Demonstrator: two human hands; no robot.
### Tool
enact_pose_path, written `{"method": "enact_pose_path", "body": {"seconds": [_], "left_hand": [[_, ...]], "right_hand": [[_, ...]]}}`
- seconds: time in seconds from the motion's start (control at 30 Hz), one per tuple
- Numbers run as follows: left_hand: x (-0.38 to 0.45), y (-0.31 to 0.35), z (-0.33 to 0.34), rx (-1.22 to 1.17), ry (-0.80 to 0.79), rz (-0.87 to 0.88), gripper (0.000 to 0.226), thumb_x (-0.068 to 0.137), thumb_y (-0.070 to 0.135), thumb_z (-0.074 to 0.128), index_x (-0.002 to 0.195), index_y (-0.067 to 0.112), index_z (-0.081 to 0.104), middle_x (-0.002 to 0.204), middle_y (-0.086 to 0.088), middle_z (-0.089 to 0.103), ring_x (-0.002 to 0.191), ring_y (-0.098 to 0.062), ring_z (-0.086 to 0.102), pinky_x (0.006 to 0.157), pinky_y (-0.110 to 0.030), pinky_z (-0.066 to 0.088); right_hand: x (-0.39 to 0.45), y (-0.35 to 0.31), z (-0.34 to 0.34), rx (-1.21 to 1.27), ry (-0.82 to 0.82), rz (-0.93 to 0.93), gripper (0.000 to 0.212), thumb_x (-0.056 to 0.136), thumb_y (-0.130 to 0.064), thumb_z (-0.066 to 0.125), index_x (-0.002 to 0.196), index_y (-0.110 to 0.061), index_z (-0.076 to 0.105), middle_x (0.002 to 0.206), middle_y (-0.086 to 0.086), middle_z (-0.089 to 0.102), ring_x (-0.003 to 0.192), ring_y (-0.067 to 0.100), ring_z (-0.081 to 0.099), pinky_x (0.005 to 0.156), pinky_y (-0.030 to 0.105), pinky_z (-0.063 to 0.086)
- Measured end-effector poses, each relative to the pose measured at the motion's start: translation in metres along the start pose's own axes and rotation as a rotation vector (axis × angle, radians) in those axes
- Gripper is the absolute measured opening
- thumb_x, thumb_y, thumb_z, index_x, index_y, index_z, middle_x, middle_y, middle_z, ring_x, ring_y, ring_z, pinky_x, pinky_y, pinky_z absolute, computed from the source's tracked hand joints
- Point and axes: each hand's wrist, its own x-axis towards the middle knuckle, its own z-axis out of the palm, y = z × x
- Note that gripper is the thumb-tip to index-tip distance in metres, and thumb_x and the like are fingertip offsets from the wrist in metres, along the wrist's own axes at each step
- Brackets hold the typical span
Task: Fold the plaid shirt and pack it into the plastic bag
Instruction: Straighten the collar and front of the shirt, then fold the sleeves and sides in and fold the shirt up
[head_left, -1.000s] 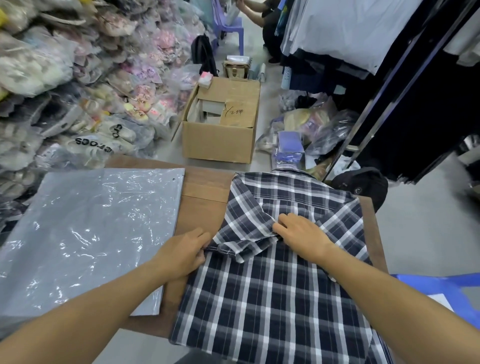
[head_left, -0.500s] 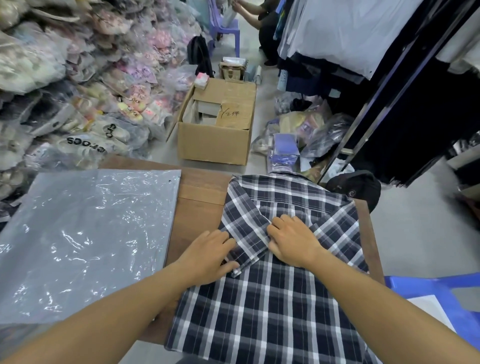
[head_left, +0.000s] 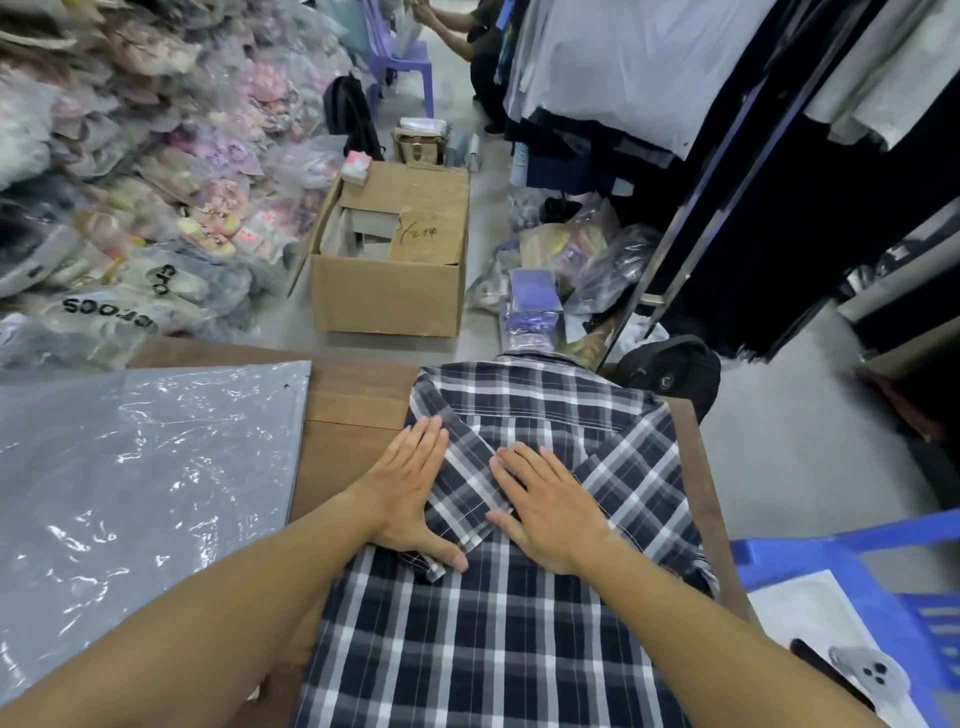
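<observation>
The plaid shirt (head_left: 488, 634), navy with white checks, lies back up on the brown wooden table (head_left: 358, 410), its collar at the far edge. Its left sleeve is folded in across the back. My left hand (head_left: 410, 493) lies flat on the shirt's left folded edge, fingers spread, thumb on the sleeve cuff. My right hand (head_left: 545, 504) presses flat on the shirt just right of the folded sleeve. Neither hand grips anything. The clear plastic bag (head_left: 130, 499) lies flat on the table's left side, apart from the shirt.
A cardboard box (head_left: 389, 291) stands on the floor beyond the table. Bagged goods (head_left: 130, 208) are piled at left. Dark clothes hang on a rack (head_left: 779, 182) at right. A blue plastic stool (head_left: 872, 613) with a phone (head_left: 872, 675) is at lower right. A person sits far back.
My left hand moved from the shirt's left edge onto the folded sleeve and flattened out. My right hand opened from holding the fold to lying flat. The sleeve now lies smoother.
</observation>
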Motion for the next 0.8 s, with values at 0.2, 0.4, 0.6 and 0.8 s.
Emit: {"method": "enact_pose_path", "body": {"seconds": [0.2, 0.4, 0.6, 0.8], "left_hand": [[0.015, -0.012, -0.027, -0.404, 0.496, -0.309, 0.061, 0.096, 0.052, 0.046, 0.145, 0.017, 0.035, 0.144, -0.001, 0.042, 0.136, -0.022, 0.035, 0.113, -0.043, 0.032], [0.075, -0.036, -0.06, -0.911, 0.47, -0.745, 0.044, 0.093, 0.019, 0.064, 0.131, 0.004, 0.049, 0.121, -0.013, 0.063, 0.106, -0.03, 0.059, 0.088, -0.038, 0.05], [0.09, -0.042, -0.061, -1.061, 0.406, -0.853, 0.01, 0.09, 0.008, 0.069, 0.098, 0.008, 0.064, 0.104, -0.009, 0.066, 0.092, -0.024, 0.061, 0.084, -0.034, 0.05], [0.085, -0.065, -0.088, -1.233, 0.439, -0.79, 0.009, 0.087, -0.001, 0.068, 0.091, 0.007, 0.066, 0.108, -0.016, 0.07, 0.1, -0.03, 0.066, 0.099, -0.042, 0.051]], "right_hand": [[-0.016, 0.053, -0.024, 0.332, 0.428, 0.459, 0.037, 0.103, -0.034, 0.047, 0.133, -0.015, 0.058, 0.135, 0.006, 0.056, 0.127, 0.028, 0.047, 0.107, 0.045, 0.04], [-0.048, 0.145, -0.029, 0.795, 0.46, 1.118, 0.03, 0.093, -0.009, 0.054, 0.122, -0.004, 0.059, 0.126, 0.018, 0.058, 0.12, 0.038, 0.053, 0.098, 0.041, 0.041], [-0.031, 0.169, -0.028, 1.165, 0.24, 1.115, 0.022, 0.096, -0.016, 0.065, 0.116, -0.014, 0.058, 0.1, 0.01, 0.067, 0.082, 0.023, 0.063, 0.062, 0.033, 0.052], [-0.009, 0.166, -0.052, 1.207, 0.228, 1.051, 0.021, 0.094, -0.008, 0.061, 0.074, -0.006, 0.06, 0.073, 0.006, 0.057, 0.058, 0.017, 0.05, 0.047, 0.022, 0.038]]}}
